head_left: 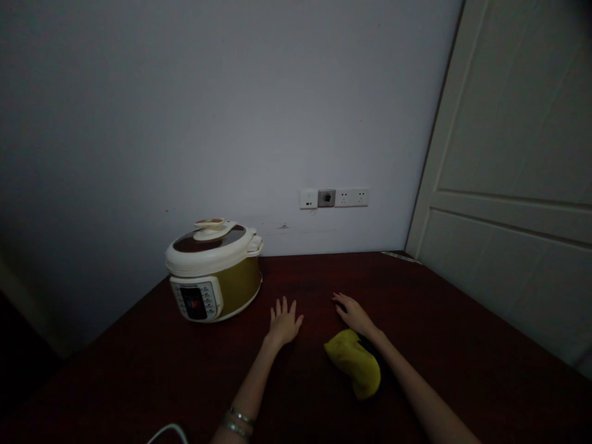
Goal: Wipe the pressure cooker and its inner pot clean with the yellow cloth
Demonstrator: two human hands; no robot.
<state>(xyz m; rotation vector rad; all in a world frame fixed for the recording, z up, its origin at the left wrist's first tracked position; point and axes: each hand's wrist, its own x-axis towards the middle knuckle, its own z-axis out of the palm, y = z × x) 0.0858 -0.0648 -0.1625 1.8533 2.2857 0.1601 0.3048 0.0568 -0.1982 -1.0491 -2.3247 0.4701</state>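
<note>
My left hand (283,323) lies flat on the dark red table (462,345) with its fingers spread, holding nothing. My right hand (354,313) rests palm down a little to its right, fingers stretched forward, also holding nothing. A crumpled yellow cloth (355,362) lies on the table just under my right wrist and forearm. To the left of my left hand stands an electric pressure cooker (213,270) with a gold body, a white lid that is shut, and a control panel facing me.
A grey wall rises behind the table with a row of sockets (333,198). A white door (513,185) stands at the right. A white cord (169,431) shows at the bottom edge near my left forearm, which bears bracelets (238,422).
</note>
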